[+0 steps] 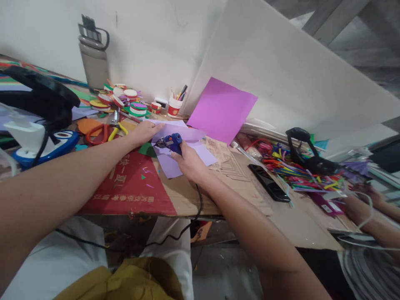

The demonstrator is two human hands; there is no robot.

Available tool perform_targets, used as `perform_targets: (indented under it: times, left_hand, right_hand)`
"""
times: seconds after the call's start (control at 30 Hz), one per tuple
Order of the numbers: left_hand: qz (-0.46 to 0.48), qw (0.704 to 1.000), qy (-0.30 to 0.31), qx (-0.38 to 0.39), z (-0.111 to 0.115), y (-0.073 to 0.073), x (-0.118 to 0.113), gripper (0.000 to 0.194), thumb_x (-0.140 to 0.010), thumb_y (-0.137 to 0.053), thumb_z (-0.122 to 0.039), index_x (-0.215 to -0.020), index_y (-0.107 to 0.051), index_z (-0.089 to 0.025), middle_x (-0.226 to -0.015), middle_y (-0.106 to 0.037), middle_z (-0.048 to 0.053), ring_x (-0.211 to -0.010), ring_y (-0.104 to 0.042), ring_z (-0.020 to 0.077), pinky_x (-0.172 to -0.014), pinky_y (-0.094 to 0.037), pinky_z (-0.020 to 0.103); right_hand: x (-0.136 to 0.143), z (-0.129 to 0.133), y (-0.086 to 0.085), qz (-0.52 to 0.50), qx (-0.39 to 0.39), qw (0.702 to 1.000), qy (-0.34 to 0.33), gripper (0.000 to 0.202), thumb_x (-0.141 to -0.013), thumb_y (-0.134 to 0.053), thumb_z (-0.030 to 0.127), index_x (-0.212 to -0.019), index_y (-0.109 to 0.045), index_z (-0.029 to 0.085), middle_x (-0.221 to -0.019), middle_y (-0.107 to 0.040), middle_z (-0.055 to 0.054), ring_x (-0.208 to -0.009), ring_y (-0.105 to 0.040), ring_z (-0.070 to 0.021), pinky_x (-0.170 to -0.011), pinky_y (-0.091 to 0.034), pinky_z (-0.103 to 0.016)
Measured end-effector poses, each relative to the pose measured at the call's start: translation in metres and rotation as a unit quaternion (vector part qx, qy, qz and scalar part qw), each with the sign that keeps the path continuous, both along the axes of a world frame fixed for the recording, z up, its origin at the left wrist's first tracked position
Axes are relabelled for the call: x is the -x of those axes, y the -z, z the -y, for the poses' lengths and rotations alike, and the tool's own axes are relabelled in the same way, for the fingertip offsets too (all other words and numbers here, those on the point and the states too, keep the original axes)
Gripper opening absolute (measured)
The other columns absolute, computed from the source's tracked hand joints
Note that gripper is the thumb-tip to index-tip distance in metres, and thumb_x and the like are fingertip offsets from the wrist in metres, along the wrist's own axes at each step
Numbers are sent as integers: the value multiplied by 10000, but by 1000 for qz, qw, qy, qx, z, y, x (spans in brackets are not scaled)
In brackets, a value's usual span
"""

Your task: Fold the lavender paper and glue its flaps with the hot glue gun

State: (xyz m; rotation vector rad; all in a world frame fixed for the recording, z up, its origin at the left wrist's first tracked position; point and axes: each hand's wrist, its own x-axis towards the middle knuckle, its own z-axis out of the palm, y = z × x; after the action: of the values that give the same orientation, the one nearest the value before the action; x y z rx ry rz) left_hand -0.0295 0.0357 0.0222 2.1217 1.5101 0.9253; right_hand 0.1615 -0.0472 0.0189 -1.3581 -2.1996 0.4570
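My right hand [191, 161] is wrapped round a blue hot glue gun [173, 142], whose nozzle points left over the purple paper. A black cord [200, 200] runs from it down past the table edge. With closed fingers my left hand [146, 132] grips the upper left part of a light purple sheet [184, 131], which is lifted and bent. Beneath it lies more light purple paper [168, 163] on the cardboard. The nozzle's tip is close to the sheet; whether it touches, I cannot tell.
Red-handled scissors [96, 134] and yellow-handled pliers [118, 131] lie left. Behind stand paper rolls [130, 95], a bottle [93, 62] and a pen cup [175, 106]. A magenta sheet [223, 108] leans on the wall. Right are a phone [269, 182], colourful strips [290, 171] and another person's hands [359, 208].
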Motion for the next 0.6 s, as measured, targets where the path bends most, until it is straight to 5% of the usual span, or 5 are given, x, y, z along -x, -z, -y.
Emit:
perform_targets:
  times: [0.37,0.6]
  left_hand:
    - [0,1000,2,-2,-5,6,1,472,-856,-380,-479,-478,-343,-199,-462,-314,-29,-455,-294,106,-474,-222,271]
    - [12,999,12,31,0,5,1,471,-844,-375,-517,-501,-374,-194,-494,-361,-22,-483,-343,112,-499,-271,267]
  right_hand:
    - [-6,-8,10,-21,-4,1000,15,265,-872,-482,289,-1102,-501,157,-1016,-644,-127,-910,-603,-241,-780,-448,-363]
    - [-35,-11,4,-89,43,992,78,175,-813,-508,292,-939,-551,178,-870,-642,-53,-737,-579,-173,-679,-445,-310]
